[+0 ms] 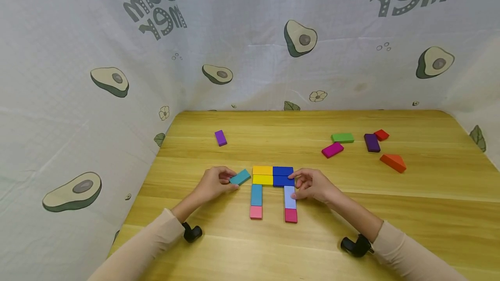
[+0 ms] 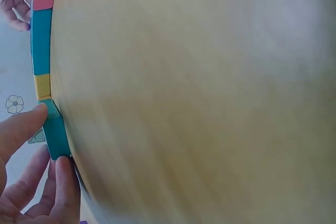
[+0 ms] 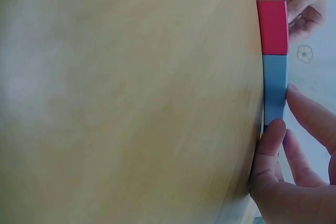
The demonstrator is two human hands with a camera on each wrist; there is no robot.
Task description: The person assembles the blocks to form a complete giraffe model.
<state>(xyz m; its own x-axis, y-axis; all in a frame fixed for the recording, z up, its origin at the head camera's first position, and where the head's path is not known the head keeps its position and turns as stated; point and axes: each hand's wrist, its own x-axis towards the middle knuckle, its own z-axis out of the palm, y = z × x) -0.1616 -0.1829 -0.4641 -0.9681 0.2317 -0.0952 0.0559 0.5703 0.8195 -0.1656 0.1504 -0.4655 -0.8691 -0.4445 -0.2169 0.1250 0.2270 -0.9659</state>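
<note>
My left hand (image 1: pixel 214 182) pinches a teal block (image 1: pixel 240 177) by its left end, tilted beside the left of the arrangement. In the left wrist view, thumb and fingers hold this teal block (image 2: pixel 56 136). Two yellow blocks (image 1: pixel 262 171) and two dark blue blocks (image 1: pixel 282 171) form a rectangle. Below it stand two columns: a second teal block (image 1: pixel 256 195) above a pink block (image 1: pixel 256 212), and a light blue block (image 1: pixel 289 197) above a crimson block (image 1: pixel 291 215). My right hand (image 1: pixel 315 184) touches the dark blue and light blue blocks with its fingertips and thumb.
Farther back on the wooden table (image 1: pixel 312 246) lie a purple block (image 1: pixel 220 138) at left, and at right a green block (image 1: pixel 342 138), magenta block (image 1: pixel 333 149), dark purple block (image 1: pixel 372 142), red block (image 1: pixel 381 135) and orange triangular block (image 1: pixel 393 162). A printed curtain (image 1: pixel 250 21) surrounds the table.
</note>
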